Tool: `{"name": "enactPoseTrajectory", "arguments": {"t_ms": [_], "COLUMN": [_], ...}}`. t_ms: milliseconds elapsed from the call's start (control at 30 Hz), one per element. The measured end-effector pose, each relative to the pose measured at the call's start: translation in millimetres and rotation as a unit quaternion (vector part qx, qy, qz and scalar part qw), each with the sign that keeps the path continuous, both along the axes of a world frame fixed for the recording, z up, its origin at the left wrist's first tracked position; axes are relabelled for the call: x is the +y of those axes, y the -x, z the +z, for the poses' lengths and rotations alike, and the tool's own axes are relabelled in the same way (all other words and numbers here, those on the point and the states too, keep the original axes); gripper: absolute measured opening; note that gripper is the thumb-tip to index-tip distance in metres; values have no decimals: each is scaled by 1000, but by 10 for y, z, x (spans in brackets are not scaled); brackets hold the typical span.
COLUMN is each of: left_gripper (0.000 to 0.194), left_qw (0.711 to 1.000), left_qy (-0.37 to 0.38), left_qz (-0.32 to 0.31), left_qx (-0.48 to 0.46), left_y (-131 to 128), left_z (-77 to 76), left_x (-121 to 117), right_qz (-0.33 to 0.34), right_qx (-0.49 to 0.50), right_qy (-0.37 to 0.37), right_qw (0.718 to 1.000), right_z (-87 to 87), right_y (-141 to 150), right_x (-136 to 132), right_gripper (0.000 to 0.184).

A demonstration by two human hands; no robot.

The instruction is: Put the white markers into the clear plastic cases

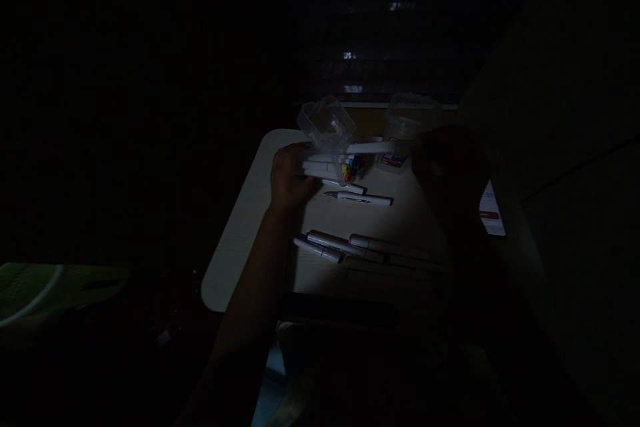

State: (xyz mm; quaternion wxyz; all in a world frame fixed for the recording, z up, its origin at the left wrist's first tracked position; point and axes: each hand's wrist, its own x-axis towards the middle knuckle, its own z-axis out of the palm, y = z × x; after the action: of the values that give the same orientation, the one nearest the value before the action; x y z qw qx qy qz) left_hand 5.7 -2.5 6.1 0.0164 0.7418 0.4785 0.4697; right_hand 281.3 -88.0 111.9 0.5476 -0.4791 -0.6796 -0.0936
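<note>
My left hand (287,173) is wrapped round a clear plastic box (337,177) that lies on its side. White markers (317,165) with colourful ends fill it, and its hinged lid (325,121) stands open at the back. My right hand (440,157), mostly lost in shadow, grips a white marker (373,147) level with the box's mouth. Just below the box, a pointed-tip marker (365,198) lies on the white table (240,227), with another marker (350,187) partly under the box. Several more markers (345,247) are spread nearer to me.
Another clear container (393,159) with a printed label stands upright at the back, partly behind my right hand. A lit phone (493,210) lies at the right. Something green (60,290) shows at the lower left. The surroundings are very dark.
</note>
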Motion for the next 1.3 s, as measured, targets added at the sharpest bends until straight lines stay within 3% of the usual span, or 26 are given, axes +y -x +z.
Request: {"name": "enactPoseTrajectory", "arguments": {"t_ms": [167,400,533,767,1033,1133,1200,1300], "left_gripper": [61,63,60,59,60,59,59,60], "left_qw": [1000,1000,999,1000,1000,1000,1000,1000], "left_qy": [-10,-21,-21,-20,-15,-16,-21,-16], "left_qz": [-11,10,14,-2,23,18,17,15], "left_qx": [-1,16,21,2,14,14,8,0], "left_y": [1,1,-6,-16,-4,-13,-24,-36], "left_z": [4,-1,16,11,19,28,30,30], "left_x": [2,8,2,2,-1,-14,-27,-44], "right_qz": [25,20,3,39,30,33,50,83], "right_qx": [-6,-15,-27,-22,-13,-36,-53,-118], "right_qy": [7,79,85,53,82,127,197,354], "right_qw": [1000,997,996,998,996,991,978,924], "right_z": [-108,-239,-256,-271,-234,-237,-254,-269], "right_y": [61,120,169,142,148,143,135,135], "right_x": [68,135,155,162,137,142,145,128], "right_gripper": [8,10,12,16,14,11,11,15]}}
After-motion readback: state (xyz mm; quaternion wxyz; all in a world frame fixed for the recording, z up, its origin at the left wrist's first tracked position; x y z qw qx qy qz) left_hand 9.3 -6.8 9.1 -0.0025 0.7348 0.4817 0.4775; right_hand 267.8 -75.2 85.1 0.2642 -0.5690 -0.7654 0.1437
